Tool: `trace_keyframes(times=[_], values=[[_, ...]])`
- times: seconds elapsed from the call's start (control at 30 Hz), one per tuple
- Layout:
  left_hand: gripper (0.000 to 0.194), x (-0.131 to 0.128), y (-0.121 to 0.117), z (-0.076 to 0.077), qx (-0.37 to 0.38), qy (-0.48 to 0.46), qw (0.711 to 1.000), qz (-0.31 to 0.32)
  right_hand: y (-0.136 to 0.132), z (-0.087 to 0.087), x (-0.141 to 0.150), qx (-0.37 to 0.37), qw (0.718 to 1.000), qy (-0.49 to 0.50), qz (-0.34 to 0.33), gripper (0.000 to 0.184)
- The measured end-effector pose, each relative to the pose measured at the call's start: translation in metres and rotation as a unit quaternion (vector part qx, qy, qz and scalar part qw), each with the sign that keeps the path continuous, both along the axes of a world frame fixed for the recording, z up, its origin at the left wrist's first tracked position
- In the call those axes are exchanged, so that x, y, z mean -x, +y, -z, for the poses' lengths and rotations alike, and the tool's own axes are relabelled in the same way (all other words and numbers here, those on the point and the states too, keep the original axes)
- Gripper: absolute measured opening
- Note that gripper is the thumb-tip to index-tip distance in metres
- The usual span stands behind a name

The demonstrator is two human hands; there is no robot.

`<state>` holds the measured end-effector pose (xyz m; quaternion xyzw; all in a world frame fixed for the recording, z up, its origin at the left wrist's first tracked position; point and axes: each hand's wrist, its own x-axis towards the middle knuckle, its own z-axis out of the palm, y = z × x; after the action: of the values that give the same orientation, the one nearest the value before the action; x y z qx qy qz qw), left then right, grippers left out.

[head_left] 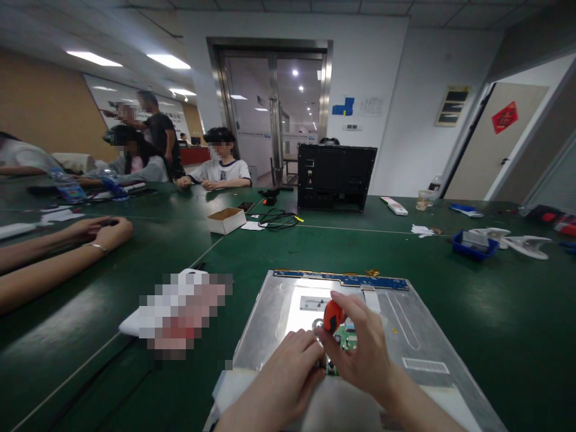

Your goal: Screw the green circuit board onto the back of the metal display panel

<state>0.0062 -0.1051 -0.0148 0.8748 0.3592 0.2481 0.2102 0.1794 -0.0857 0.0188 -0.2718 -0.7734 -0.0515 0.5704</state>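
Note:
A flat metal display panel (265, 336) lies before me, with a blue circuit strip (333, 279) along its far edge. My right hand (366, 348) pinches the orange and black handle of a screwdriver (333, 317) between thumb and fingers, above the green circuit board (349, 341) on the panel. Close beside it, my left hand (294, 366) is curled low over the board, fingers bent together. What those fingers grip, if anything, is hidden. The screwdriver's tip is also out of sight, behind my hands.
To my left, another person's hands (108, 231) rest over the green table (216, 384). A small open box (226, 222), a black cable (281, 219) and a black monitor-like unit (336, 178) stand farther back. At right sits a blue tray (474, 246). Several people are beyond.

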Motion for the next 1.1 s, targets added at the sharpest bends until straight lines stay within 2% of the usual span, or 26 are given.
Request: trace_keyframes(times=[0.27,0.43,0.57,0.77,1.1], values=[[0.018,0.0,0.002,0.006,0.001,0.003,1.0,-0.004,0.0,-0.002,0.0,0.003,0.999,0.008,-0.033,0.044],[0.016,0.0,0.003,0.009,-0.002,0.009,1.0,-0.007,0.0,-0.006,0.002,-0.011,0.999,0.04,-0.022,0.04],[0.02,0.001,0.002,0.007,0.003,0.016,1.0,-0.005,0.001,-0.004,0.002,-0.006,0.999,0.046,-0.007,0.038],[0.024,0.002,-0.001,0.002,0.006,0.009,1.0,-0.005,-0.001,-0.001,-0.002,0.007,1.0,0.001,-0.01,0.045],[0.015,0.001,-0.001,-0.001,0.013,0.011,1.0,-0.004,-0.002,-0.005,-0.002,-0.01,1.0,-0.002,-0.029,0.046]])
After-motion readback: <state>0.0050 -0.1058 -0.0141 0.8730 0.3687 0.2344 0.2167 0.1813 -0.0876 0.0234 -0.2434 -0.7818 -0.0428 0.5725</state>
